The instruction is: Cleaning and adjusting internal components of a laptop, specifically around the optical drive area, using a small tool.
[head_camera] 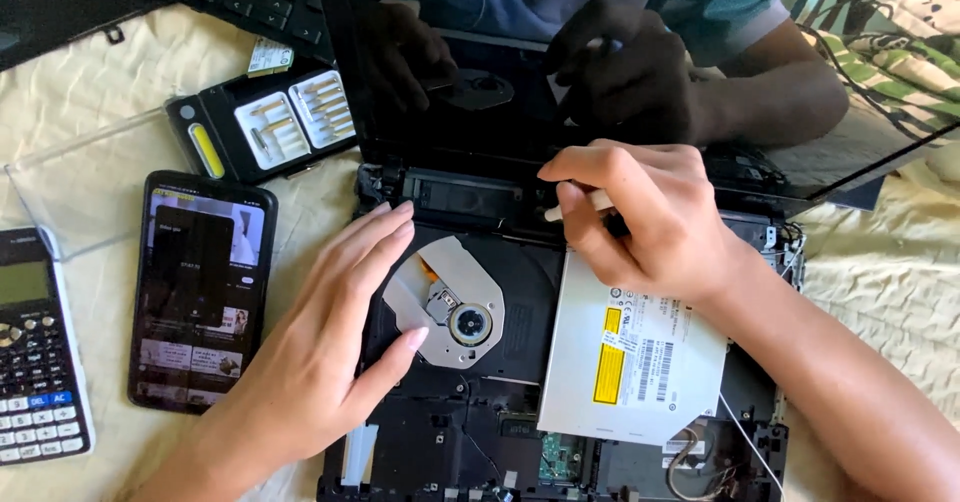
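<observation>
One opened laptop (470, 442) lay on cloth. The left hand (320, 342) rested flat, fingers loose, on one disc drive (470, 312); the right hand (650, 222) gripped one white tool (595, 201) above it (one phone (200, 287), one calculator (35, 352) lay left).

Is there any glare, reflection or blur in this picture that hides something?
Head view: bright daylight, sharp focus. The glossy laptop screen mirrors the person's torso and both hands, so nothing shows on the display itself. The left hand casts a soft shadow beside the open disc drive; the right hand hides most of the thin white tool. The phone screen looks dim.
</observation>
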